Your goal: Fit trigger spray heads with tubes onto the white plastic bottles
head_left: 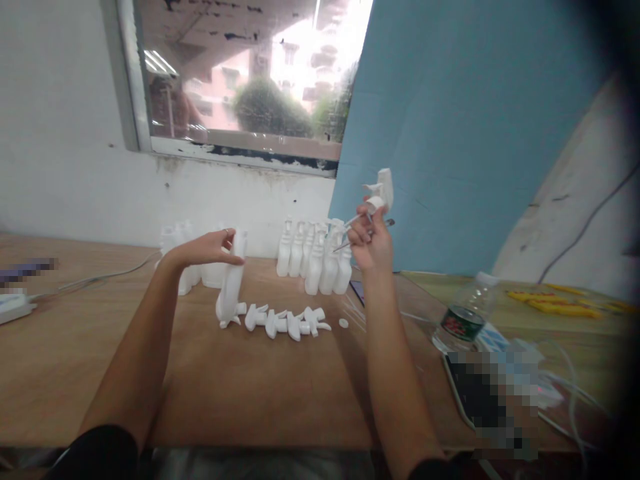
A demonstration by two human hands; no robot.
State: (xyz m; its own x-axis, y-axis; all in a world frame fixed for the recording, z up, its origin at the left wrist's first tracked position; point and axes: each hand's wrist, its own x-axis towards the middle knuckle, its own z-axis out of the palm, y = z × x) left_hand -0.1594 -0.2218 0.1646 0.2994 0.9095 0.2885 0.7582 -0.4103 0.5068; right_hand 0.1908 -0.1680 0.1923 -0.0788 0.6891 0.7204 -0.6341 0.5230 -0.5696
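My left hand (220, 247) pinches a white plastic bottle (233, 283) near its upper end, thumb on one side and fingers on the other. The bottle leans slightly, its lower end close to a row of white trigger spray heads (275, 324) lying on the table. Raised higher, my right hand (371, 241) is closed around another white trigger spray head (385, 190), its nozzle end upward. A thin metal tool (342, 247) also passes through the right fingers; its exact kind is unclear. Right of the row lies a small white disc (343, 323).
Several white bottles (314, 270) stand at the back centre, and more white containers (213, 275) are behind my left hand. To the right are a clear drink bottle (465, 317), a phone (463, 393), cables and yellow tools (555, 303). A white cable (107, 273) runs along the left.
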